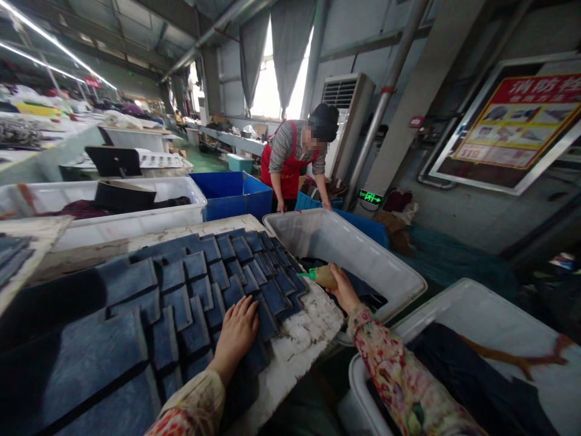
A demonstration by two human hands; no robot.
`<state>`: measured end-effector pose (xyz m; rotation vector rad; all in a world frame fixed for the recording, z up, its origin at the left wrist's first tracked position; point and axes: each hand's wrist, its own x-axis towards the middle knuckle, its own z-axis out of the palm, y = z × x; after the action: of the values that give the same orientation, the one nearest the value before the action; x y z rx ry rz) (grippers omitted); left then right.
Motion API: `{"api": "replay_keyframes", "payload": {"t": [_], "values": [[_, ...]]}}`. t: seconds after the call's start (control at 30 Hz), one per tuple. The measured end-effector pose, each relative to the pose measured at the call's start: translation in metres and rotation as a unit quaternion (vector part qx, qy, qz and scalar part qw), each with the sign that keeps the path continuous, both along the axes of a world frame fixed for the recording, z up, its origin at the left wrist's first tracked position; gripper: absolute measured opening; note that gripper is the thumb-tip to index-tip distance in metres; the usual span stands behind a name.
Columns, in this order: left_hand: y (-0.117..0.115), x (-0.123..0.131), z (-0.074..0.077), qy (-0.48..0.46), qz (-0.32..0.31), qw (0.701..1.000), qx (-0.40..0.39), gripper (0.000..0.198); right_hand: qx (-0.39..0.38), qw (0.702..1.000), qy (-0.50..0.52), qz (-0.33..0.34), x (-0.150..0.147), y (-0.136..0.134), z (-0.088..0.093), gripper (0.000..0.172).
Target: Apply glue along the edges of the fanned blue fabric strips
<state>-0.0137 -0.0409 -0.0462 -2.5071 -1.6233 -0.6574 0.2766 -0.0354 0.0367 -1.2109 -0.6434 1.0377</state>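
Worn, white-topped bench [313,324]: directly before the person, with dark blue flat rectangular pieces [195,266] overlapping in rows on top.
Left hand [238,330]: resting on those pieces.
Right hand [344,289]: by the bench's right edge, tan squeeze bottle with a green nozzle [325,276] in its fingers, nozzle toward the pieces.
Translucent white plastic bin [363,249]: beyond the bench's right edge, dark cloth [368,292] inside; behind it, a co-worker in a red apron [290,154], hands on its rim.
Large white plastic bin [492,309]: nearer, at right, dark blue cloth [476,372] within.
Blue rectangular box [227,200]: behind the bench, right of a long white plastic bin [181,212].
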Motion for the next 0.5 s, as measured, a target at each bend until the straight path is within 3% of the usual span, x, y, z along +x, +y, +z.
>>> {"api": "replay_keyframes", "payload": {"t": [0.17, 0.27, 0.4, 0.5], "values": [[0.0, 0.001, 0.01, 0.001, 0.01, 0.999, -0.034, 0.035, 0.014, 0.999, 0.049, -0.006, -0.001, -0.001, 0.006, 0.038], [-0.007, 0.017, 0.028, 0.009, -0.041, 0.997, -0.062, 0.035, 0.014, 0.993, 0.113, -0.033, 0.005, 0.002, 0.01, 0.031], [-0.017, 0.073, 0.051, 0.031, -0.218, 0.97, -0.106, 0.039, 0.045, 0.974, 0.208, -0.074, 0.02, 0.004, 0.018, 0.027], [-0.008, 0.131, 0.054, 0.065, -0.278, 0.948, -0.144, 0.04, 0.081, 0.96, 0.252, -0.091, 0.03, 0.002, 0.022, 0.03]]}}
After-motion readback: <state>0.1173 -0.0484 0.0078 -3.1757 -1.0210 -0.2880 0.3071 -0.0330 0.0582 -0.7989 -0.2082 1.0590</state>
